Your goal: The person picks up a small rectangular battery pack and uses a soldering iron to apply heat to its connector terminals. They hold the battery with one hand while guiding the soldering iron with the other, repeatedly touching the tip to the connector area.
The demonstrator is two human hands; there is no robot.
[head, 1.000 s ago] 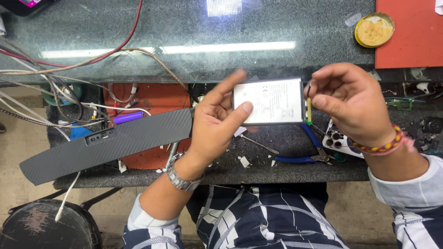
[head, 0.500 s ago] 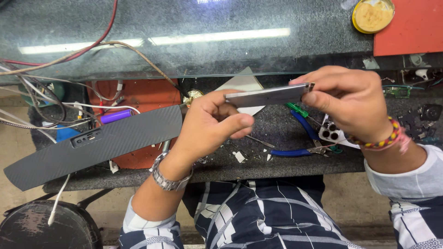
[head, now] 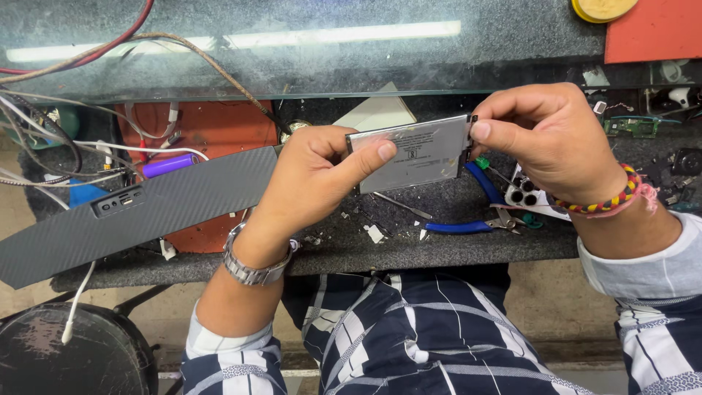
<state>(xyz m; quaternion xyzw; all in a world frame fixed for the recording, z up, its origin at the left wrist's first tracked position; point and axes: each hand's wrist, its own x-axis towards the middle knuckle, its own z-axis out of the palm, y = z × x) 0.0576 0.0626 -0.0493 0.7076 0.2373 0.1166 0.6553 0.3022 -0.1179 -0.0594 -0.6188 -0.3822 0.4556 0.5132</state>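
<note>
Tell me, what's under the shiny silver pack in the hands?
Under the silver pack lies the dark bench mat, a thin metal tool and blue-handled pliers. Whatever sits directly behind the pack is hidden.

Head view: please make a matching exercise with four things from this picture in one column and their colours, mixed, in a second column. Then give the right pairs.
Things:
1. flat battery pack held between the left hand and the right hand
2. pliers handles
3. long speaker bar
4. wristwatch

Colours:
A. blue
B. silver metal band
C. dark grey weave pattern
D. shiny silver-grey foil

Pairs: 1-D, 2-A, 3-C, 4-B
</note>
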